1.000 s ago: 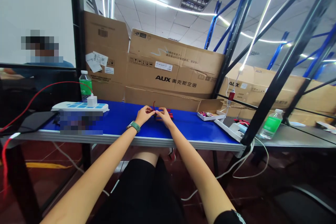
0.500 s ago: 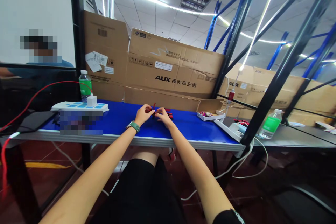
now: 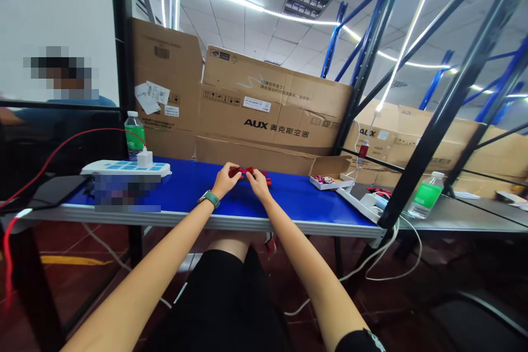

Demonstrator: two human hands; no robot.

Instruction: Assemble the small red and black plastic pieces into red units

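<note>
A small red plastic piece (image 3: pixel 242 171) is held near the far edge of the blue tabletop (image 3: pixel 185 187), roughly midway along it. It is pinched between the fingers (image 3: pixel 233 170) of the left hand (image 3: pixel 223 181) and the right hand (image 3: pixel 258 184), both sets being clenched on it. Further small red pieces (image 3: pixel 266 180) lie just beside the right hand. A white power strip (image 3: pixel 124 168) lies toward the tabletop's left end.
</note>
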